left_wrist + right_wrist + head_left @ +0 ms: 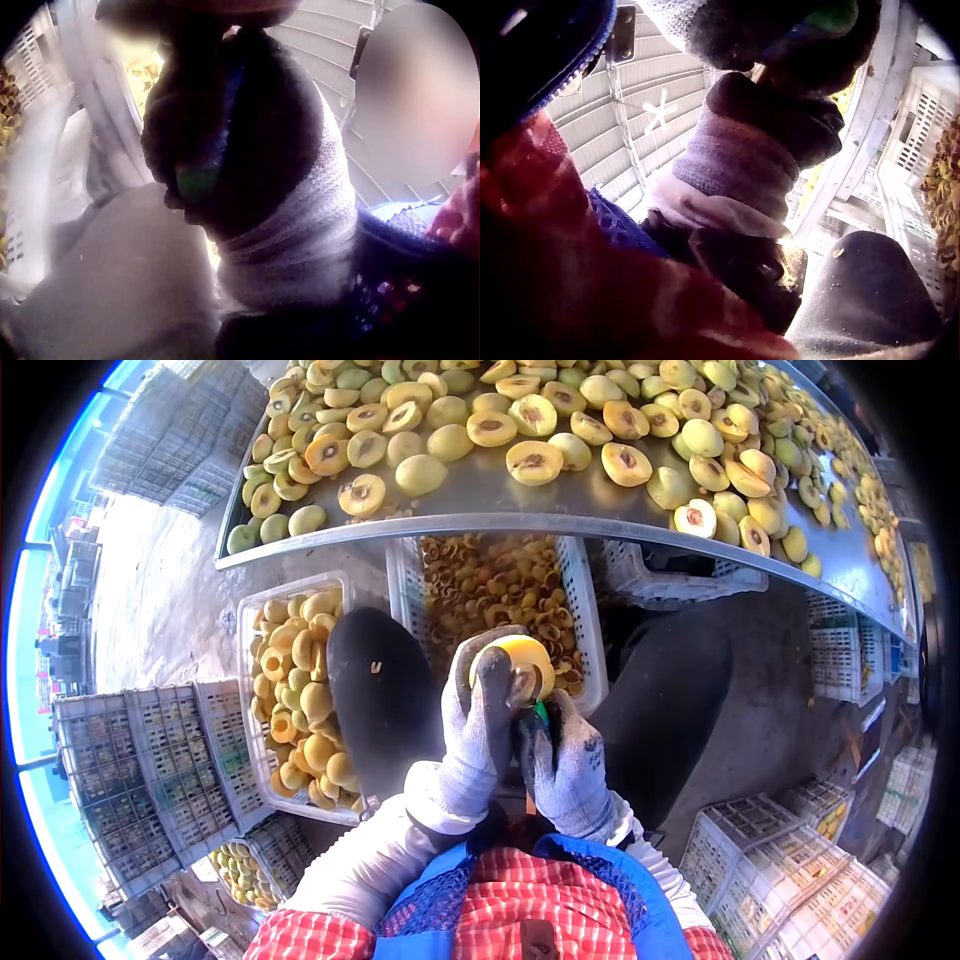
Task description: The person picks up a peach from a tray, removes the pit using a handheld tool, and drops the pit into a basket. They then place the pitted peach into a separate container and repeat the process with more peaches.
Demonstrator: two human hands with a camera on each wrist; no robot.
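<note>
My left hand (472,710), in a white glove with dark-coated fingers, grips a yellow peach half (533,652) over my lap. The fruit's cut face, with its brown pit hollow, is turned toward my body. In my right hand (578,775), gloved the same way, is a small pitting tool with a green handle (541,712). The tool's tip is at the pit hollow, partly hidden by fingers. In the left wrist view the right hand's dark fingers (277,112) curl round the handle, which shows blue and green.
Many peach halves (535,462) cover a metal table (480,525) ahead. Below it, between my knees, a white crate (408,585) holds pits and scraps. Left of my knee stands a crate (247,690) of hollowed halves. Stacked crates (130,780) flank me, with more crates (780,870) at right.
</note>
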